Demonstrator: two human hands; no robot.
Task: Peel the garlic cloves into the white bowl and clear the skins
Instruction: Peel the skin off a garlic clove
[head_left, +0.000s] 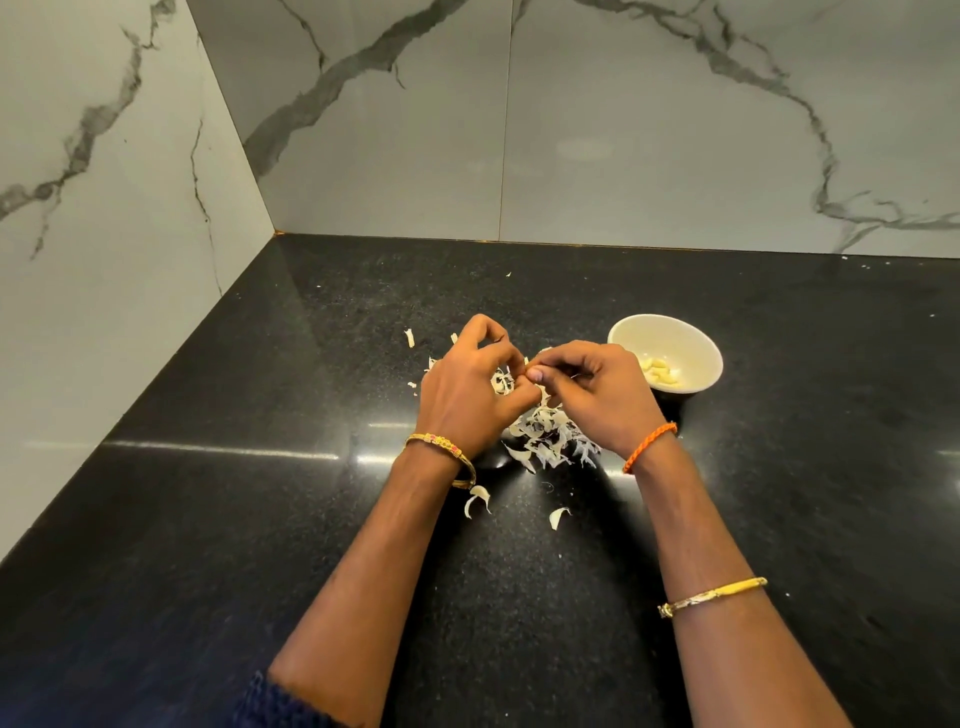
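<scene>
Garlic clove: pinched between the fingertips of both hands, just left of the white bowl (666, 351) and above the skins (545, 434). Almost wholly hidden by the fingers; long axis and pointing direction cannot be told. Colour and state of peeling likewise not visible.

Left hand (470, 397): fingers curled, thumb and forefinger closed together at the meeting point with the other hand. Right hand (597, 389): fingers curled inward, thumb tip pressed against the left thumb, closed on the same small item. No gap seen between the two sets of fingertips.

White bowl: upright on the black counter (208, 519), round, pale cream inside. Peeled cloves (660, 371) lying at the bottom, pale yellow, curved, grouped together.

Skins: thin, white, papery curls heaped on the counter left of the bowl, directly under the hands. Loose pieces scattered further out from the bowl, nearer the person and toward the far left of the heap.
</scene>
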